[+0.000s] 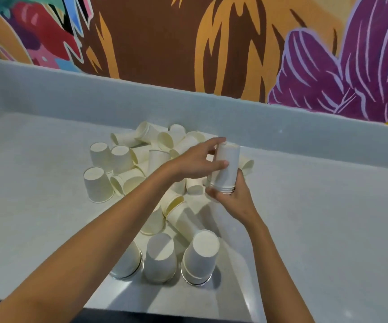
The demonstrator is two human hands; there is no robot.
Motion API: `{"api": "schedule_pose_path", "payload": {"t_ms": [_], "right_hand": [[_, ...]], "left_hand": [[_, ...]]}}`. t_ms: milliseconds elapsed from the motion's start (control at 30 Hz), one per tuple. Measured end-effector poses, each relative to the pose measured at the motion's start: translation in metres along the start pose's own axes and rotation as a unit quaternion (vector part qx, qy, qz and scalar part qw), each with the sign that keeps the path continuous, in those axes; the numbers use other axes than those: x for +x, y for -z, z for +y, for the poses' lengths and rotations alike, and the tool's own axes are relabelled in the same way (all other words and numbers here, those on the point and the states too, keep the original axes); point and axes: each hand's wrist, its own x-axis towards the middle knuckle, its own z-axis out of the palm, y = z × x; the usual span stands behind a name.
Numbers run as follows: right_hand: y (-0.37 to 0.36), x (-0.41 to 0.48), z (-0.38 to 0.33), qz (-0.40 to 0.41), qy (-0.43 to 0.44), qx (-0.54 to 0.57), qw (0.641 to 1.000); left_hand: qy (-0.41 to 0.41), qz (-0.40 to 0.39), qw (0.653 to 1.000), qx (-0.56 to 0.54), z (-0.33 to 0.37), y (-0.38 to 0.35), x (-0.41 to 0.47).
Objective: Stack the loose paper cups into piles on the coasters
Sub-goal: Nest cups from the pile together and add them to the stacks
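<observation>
A stack of several nested white paper cups (226,169), upside down, is held above the counter. My right hand (231,199) grips its rim end from below. My left hand (197,163) curls round the top cup, fingers over its base and thumb on its side. Below lies a heap of loose paper cups (151,157), some on their sides, some upside down. Near the front edge stand three upside-down piles (200,257) on coasters (195,282), whose thin rims show under the cups. My left forearm hides part of the left pile (127,264).
The pale counter (316,229) has a low raised back ledge (281,127) under a painted wall. Bare counter surface lies left and right of the heap. The dark front edge (165,315) runs along the bottom of the view.
</observation>
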Motion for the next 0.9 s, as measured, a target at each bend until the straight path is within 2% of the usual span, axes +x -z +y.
{"api": "schedule_pose_path", "payload": {"t_ms": [133, 233, 433, 567, 733, 900], "right_hand": [[0.004, -0.013, -0.041, -0.031, 0.024, -0.036, 0.999], [0.004, -0.027, -0.071, -0.016, 0.028, -0.057, 0.998], [-0.024, -0.061, -0.115, 0.005, 0.036, -0.057, 0.998], [-0.074, -0.082, -0.123, -0.016, 0.016, 0.004, 1.000], [-0.121, -0.100, -0.125, -0.026, 0.004, 0.029, 0.999], [-0.146, -0.105, -0.126, 0.021, 0.005, 0.014, 1.000]], "left_hand": [[-0.036, 0.021, 0.998, -0.039, 0.015, 0.022, -0.027], [-0.086, 0.060, 0.994, -0.030, 0.026, 0.038, -0.049], [-0.153, 0.074, 0.985, -0.010, 0.043, 0.072, -0.103], [-0.144, 0.086, 0.985, 0.032, 0.037, 0.091, -0.139], [-0.079, 0.078, 0.991, 0.076, 0.017, 0.106, -0.171], [-0.054, 0.099, 0.994, -0.007, -0.010, 0.106, -0.185]]}}
